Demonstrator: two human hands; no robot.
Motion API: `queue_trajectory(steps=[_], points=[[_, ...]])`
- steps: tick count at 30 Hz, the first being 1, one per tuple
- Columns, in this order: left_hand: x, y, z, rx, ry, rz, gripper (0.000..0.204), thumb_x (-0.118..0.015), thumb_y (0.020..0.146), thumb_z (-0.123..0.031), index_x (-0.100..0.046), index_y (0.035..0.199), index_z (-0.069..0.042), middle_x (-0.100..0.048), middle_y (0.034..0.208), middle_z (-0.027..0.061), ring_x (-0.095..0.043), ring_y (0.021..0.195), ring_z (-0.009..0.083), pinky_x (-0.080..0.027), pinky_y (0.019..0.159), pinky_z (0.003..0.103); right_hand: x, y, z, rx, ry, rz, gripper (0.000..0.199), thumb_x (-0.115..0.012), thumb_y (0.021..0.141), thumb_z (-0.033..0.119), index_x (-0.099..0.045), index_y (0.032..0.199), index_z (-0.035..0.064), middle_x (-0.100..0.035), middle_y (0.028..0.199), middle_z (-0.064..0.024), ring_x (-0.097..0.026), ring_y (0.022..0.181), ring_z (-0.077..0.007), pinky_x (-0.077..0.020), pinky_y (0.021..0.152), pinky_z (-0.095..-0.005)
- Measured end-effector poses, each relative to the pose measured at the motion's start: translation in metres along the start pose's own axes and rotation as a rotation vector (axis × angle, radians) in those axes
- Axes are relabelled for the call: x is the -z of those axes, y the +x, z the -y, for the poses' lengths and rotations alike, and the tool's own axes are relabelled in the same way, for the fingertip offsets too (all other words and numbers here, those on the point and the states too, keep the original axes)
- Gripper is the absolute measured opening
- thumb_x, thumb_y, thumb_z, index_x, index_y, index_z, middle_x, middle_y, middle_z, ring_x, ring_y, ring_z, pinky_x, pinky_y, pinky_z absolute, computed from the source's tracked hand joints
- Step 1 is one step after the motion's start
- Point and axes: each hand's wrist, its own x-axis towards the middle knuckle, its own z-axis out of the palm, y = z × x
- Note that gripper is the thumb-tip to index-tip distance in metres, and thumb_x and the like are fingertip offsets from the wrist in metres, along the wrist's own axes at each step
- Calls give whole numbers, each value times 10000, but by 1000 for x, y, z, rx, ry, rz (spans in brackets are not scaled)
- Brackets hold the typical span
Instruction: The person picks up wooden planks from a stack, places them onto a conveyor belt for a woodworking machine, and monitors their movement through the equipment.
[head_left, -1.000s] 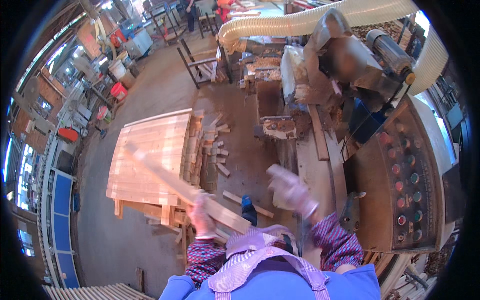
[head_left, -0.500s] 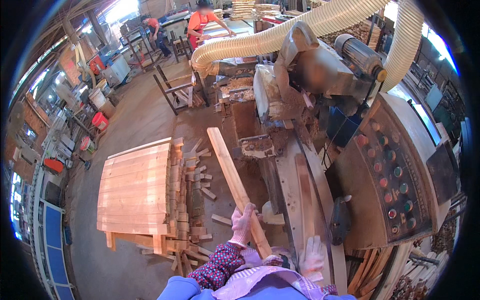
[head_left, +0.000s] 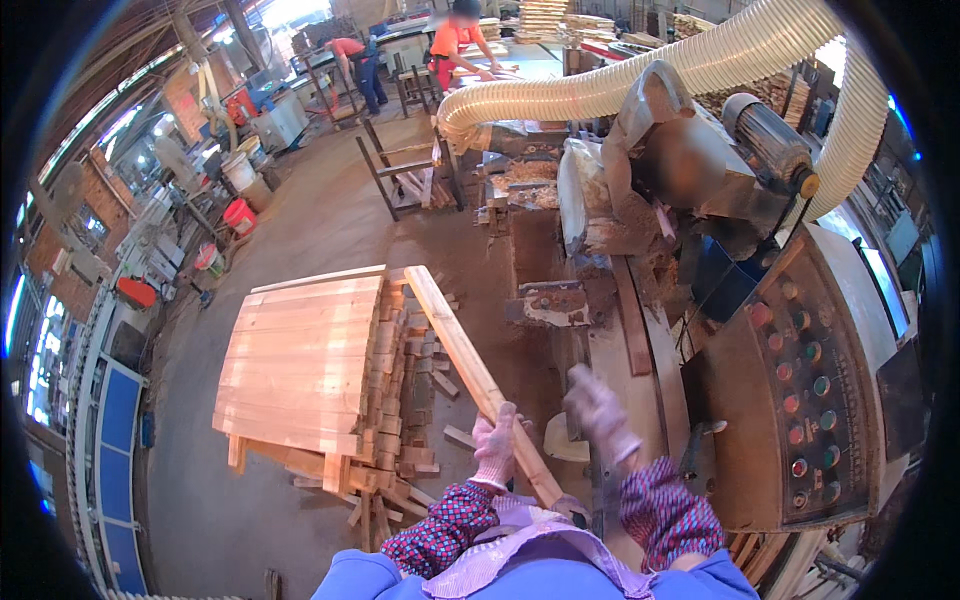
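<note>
My left hand (head_left: pixel 494 445), in a pale pink knitted glove, is closed around a long, light wooden strip (head_left: pixel 455 345). The strip slants up and away to the left, its far end near a stack of boards (head_left: pixel 300 360). My right hand (head_left: pixel 602 412), gloved too and blurred by motion, is raised beside the machine bed (head_left: pixel 612 360) with its fingers apart and nothing seen in it. Farther along the bed, beyond that hand, lies a darker wooden strip (head_left: pixel 631 315) pointing toward the machine head (head_left: pixel 650 165).
A control panel (head_left: pixel 800 400) with several coloured buttons stands at the right. A ribbed hose (head_left: pixel 640 85) arches over the machine. Short offcuts (head_left: pixel 445 383) lie beside the stack. At the back, two people in orange-red tops (head_left: pixel 455 45) work near tables. A red bucket (head_left: pixel 239 216) stands left.
My right hand has lifted off the bed and moved forward and left. The darker strip has slid farther toward the machine head. My left hand keeps its hold; the view has shifted.
</note>
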Motion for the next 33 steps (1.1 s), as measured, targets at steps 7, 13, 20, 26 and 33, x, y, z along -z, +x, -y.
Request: queue_trajectory(steps=[7, 13, 20, 26, 33], points=[[80, -2, -41, -969, 1235, 114, 788, -750, 862, -300, -369, 1458, 48, -433, 1452, 272, -412, 1364, 382, -320, 1146, 432, -9, -153, 91, -261, -137, 98, 780, -717, 814, 262, -374, 1467, 8, -462, 1426, -289, -542, 1243, -402, -455, 1048, -396], [328, 79, -174, -573, 898, -1140, 555, -676, 907, -292, -485, 1239, 111, -579, 1114, 230, -551, 1063, 368, -420, 1018, 433, 14, -259, 19, -277, -695, -113, 703, -647, 829, 264, -419, 1438, -6, -458, 1439, -270, -484, 1275, -464, -395, 1094, -501], [395, 83, -171, -263, 54, -412, 429, -603, 908, -302, -571, 1292, -112, -628, 1198, 100, -630, 1030, 270, -549, 838, 432, 44, -75, -52, -181, -852, -247, 515, -572, 883, 213, -531, 1365, 35, -468, 1458, -188, -426, 1354, -369, -272, 1175, -504], [312, 14, -163, -389, -197, -517, 358, -643, 894, -311, -573, 1129, -50, -613, 972, 71, -612, 866, 218, -517, 818, 360, 89, 38, -57, -136, -843, -303, 494, -591, 892, 220, -546, 1354, 53, -533, 1412, -163, -503, 1290, -320, -295, 1163, -481], [136, -51, -123, -470, -20, -122, 413, -693, 886, -264, -604, 1213, -28, -651, 984, 81, -645, 853, 204, -545, 779, 331, -17, -16, 125, 43, 417, 252, 656, -670, 925, 360, -455, 1417, -16, -493, 1439, -220, -513, 1318, -326, -407, 1102, -373]])
